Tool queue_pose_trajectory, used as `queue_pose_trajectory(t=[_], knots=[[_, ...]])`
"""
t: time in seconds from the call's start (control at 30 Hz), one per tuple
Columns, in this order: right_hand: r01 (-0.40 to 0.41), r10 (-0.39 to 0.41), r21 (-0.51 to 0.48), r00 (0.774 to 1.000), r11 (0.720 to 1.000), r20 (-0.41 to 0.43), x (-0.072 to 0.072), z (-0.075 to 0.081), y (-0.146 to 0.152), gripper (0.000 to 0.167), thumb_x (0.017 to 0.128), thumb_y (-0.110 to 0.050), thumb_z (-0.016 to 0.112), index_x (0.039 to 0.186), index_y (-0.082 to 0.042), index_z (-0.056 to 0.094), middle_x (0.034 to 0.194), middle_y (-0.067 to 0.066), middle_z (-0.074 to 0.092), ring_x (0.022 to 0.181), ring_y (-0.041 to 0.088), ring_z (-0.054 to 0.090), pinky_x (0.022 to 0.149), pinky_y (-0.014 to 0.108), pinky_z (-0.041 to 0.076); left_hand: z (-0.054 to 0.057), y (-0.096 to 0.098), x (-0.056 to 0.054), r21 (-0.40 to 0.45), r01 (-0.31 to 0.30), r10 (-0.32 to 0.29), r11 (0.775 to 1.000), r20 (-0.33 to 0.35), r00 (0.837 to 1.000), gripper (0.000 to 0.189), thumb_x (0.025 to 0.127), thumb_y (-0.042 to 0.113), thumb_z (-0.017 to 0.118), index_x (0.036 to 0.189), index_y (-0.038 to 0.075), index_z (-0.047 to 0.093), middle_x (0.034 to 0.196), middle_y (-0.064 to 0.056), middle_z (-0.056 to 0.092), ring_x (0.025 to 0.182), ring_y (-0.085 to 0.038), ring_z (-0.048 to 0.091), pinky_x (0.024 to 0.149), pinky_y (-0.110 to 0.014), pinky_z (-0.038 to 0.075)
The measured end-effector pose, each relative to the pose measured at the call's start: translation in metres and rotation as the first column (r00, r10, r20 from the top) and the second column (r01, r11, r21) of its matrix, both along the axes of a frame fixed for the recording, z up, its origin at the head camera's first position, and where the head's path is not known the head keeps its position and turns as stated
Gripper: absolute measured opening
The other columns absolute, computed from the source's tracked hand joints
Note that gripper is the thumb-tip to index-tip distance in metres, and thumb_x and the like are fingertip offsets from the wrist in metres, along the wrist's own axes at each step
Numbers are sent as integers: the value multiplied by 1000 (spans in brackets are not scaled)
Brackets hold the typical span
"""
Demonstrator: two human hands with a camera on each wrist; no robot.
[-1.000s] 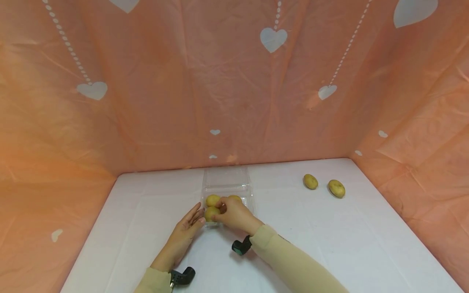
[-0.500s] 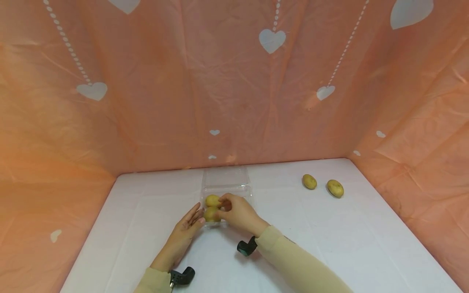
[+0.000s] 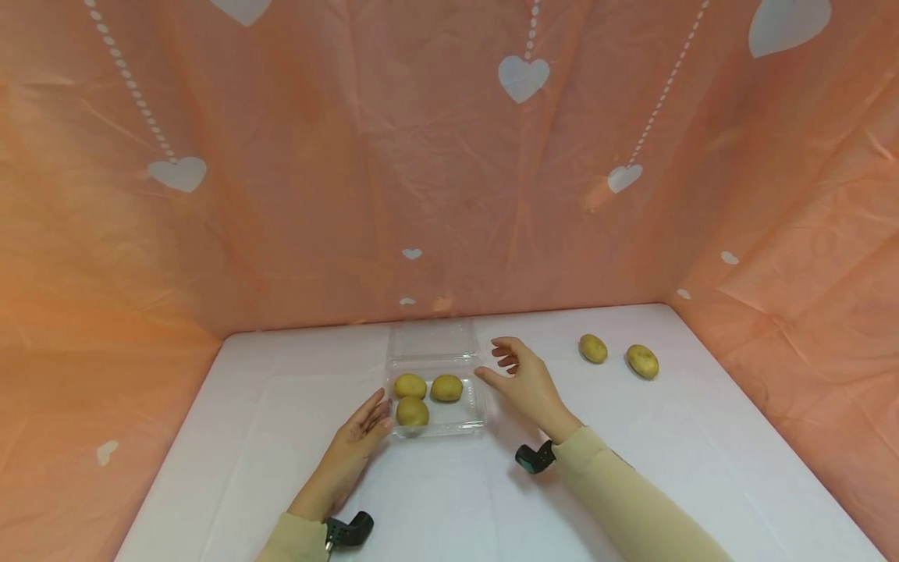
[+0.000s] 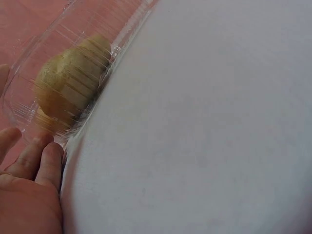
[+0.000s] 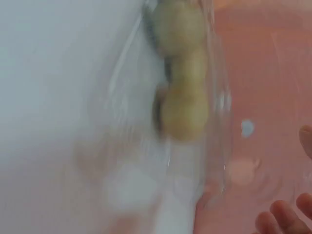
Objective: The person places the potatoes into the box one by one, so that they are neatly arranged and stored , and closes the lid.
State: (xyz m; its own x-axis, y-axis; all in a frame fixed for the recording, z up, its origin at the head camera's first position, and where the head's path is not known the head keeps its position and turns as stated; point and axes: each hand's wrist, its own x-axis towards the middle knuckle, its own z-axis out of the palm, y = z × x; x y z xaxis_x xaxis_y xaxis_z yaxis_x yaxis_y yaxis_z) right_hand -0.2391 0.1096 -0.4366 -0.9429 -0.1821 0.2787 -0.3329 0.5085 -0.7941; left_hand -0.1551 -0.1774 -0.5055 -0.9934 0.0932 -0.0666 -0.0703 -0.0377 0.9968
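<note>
A clear plastic clamshell box (image 3: 456, 428) lies on the white table with its lid raised at the back. Inside it are three potatoes: a front-left potato (image 3: 412, 411), a back-left potato (image 3: 410, 386) and a right potato (image 3: 446, 388). My left hand (image 3: 358, 441) stays at the box's left side, fingers extended with the tips right at the wall, as the left wrist view also shows. Just right of the box, my right hand (image 3: 523, 382) hovers with fingers spread and nothing in them. In the right wrist view the potatoes (image 5: 184, 112) are blurred.
Two more potatoes lie at the back right of the table, one smaller (image 3: 593, 349) and one larger (image 3: 642, 361). Orange cloth (image 3: 449, 195) printed with white hearts rises behind the table (image 3: 281, 406) and along both sides.
My right hand has let go of the front-left potato and moved right, out of the box. That uncovers the right potato. My left hand has kept its place.
</note>
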Motion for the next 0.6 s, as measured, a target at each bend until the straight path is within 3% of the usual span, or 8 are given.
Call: queue_pose_trajectory(t=[0.6], knots=[[119, -120, 25, 992, 993, 48, -12, -12, 64, 64, 82, -36, 78, 130, -2, 52, 120, 20, 59, 105, 32, 57, 92, 44, 47, -1, 0, 0, 28, 1, -1, 1000, 12, 1000, 67, 95, 23, 62, 152, 13, 29, 152, -15, 33, 140, -27, 28, 112, -41, 26]])
